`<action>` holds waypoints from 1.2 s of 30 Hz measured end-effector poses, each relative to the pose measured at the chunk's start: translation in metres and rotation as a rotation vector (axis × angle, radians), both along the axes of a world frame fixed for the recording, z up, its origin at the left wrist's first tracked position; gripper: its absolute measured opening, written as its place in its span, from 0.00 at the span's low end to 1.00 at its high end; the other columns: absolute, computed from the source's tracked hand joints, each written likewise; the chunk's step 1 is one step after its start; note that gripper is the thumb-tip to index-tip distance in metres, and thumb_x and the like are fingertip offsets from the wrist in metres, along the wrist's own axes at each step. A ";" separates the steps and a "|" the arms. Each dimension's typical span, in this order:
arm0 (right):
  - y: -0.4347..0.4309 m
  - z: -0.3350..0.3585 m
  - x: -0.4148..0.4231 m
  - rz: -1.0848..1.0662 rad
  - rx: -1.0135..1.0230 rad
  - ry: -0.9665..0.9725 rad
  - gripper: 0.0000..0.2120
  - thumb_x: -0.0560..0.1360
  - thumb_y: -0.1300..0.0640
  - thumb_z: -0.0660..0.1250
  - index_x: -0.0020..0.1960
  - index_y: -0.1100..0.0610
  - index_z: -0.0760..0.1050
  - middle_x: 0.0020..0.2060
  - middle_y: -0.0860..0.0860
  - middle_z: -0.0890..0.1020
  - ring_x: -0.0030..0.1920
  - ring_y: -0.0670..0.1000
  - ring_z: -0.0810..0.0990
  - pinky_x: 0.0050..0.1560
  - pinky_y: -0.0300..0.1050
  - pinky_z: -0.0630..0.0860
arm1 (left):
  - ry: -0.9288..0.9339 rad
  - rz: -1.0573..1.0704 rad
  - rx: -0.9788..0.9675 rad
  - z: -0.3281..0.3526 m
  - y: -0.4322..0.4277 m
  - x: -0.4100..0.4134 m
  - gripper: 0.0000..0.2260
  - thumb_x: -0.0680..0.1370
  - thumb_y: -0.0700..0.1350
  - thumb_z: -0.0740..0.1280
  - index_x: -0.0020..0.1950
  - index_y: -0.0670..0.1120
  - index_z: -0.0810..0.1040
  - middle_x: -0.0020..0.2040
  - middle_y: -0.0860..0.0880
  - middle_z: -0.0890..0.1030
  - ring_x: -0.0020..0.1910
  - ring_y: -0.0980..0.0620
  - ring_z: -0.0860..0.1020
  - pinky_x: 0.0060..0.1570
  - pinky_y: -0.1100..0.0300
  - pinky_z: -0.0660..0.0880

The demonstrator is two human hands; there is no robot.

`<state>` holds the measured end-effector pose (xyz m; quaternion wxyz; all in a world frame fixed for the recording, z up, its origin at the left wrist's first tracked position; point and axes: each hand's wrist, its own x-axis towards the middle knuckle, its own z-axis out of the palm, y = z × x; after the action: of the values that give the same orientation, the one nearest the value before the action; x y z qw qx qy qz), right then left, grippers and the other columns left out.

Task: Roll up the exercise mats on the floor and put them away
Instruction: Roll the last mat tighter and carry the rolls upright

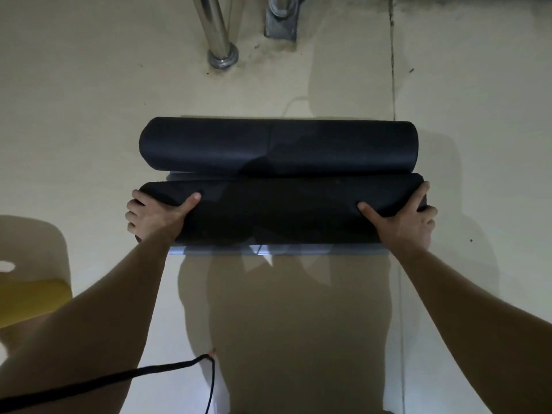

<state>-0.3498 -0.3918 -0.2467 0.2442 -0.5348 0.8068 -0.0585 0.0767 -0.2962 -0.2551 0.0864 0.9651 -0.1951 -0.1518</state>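
Note:
Two rolled black exercise mats lie side by side on the pale floor. The far mat [277, 146] rests by itself. The near mat [277, 213] is held at both ends. My left hand [155, 215] grips its left end, thumb on top and fingers wrapped round the end. My right hand [401, 218] grips its right end the same way. A thin pale edge shows under the near mat's front side.
A shiny metal post with a round foot [222, 56] and a grey metal bracket [280, 22] stand on the floor beyond the mats. A yellow and beige seat [33, 282] is at the left. A black strap [119, 380] hangs near my body.

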 end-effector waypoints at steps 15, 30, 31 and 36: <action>0.000 0.000 0.073 1.103 0.025 0.487 0.63 0.63 0.28 0.72 0.81 0.47 0.36 0.80 0.59 0.51 0.79 0.64 0.51 0.77 0.73 0.48 | -0.008 -0.824 0.047 0.031 -0.024 0.001 0.36 0.71 0.75 0.63 0.73 0.56 0.70 0.75 0.47 0.69 0.74 0.43 0.65 0.75 0.42 0.56; 0.033 0.027 0.034 1.192 0.118 0.480 0.59 0.71 0.46 0.76 0.81 0.43 0.31 0.82 0.57 0.43 0.82 0.64 0.42 0.76 0.75 0.43 | 0.294 -1.188 0.849 0.040 -0.010 -0.120 0.61 0.54 0.85 0.63 0.78 0.51 0.60 0.63 0.47 0.78 0.56 0.46 0.78 0.53 0.53 0.75; 0.052 0.025 0.028 1.042 0.102 0.468 0.57 0.73 0.49 0.75 0.82 0.43 0.33 0.83 0.57 0.43 0.81 0.65 0.42 0.75 0.75 0.46 | 0.307 -1.176 0.851 0.042 -0.007 -0.128 0.62 0.53 0.85 0.64 0.79 0.50 0.60 0.62 0.47 0.79 0.56 0.47 0.78 0.54 0.53 0.76; 0.143 0.012 0.029 -0.276 0.300 -0.272 0.37 0.79 0.48 0.67 0.81 0.58 0.54 0.75 0.59 0.67 0.72 0.64 0.69 0.68 0.58 0.70 | 0.338 -1.050 0.794 0.046 0.000 -0.140 0.66 0.46 0.84 0.67 0.76 0.51 0.63 0.66 0.47 0.77 0.61 0.44 0.78 0.61 0.47 0.75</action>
<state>-0.3213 -0.2487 -0.2349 0.4172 -0.3644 0.8315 -0.0424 -0.0633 -0.2963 -0.2090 -0.3304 0.6640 -0.5510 -0.3826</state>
